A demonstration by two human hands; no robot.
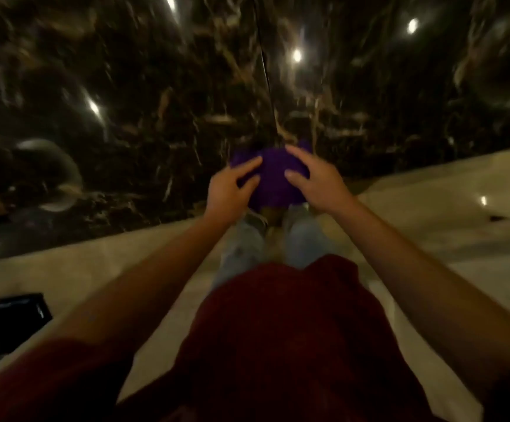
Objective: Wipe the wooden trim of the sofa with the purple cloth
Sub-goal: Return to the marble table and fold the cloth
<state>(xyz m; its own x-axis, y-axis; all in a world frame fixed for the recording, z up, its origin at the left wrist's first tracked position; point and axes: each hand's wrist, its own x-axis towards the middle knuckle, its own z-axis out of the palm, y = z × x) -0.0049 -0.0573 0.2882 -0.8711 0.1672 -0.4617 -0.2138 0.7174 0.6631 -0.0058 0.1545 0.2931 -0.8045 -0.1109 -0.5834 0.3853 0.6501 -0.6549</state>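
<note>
Holding purple cloth (273,181), left hand (227,190), right hand (314,185), both grips closed on it

Left hand (227,190), right hand (314,184) holding purple cloth (273,178).

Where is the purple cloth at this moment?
In the head view the purple cloth is near the centre, held between the left hand and the right hand, above the person's feet and in front of the dark marble surface.

Both arms reach forward, left hand (230,190) and right hand (314,181) fingers spread.
</note>
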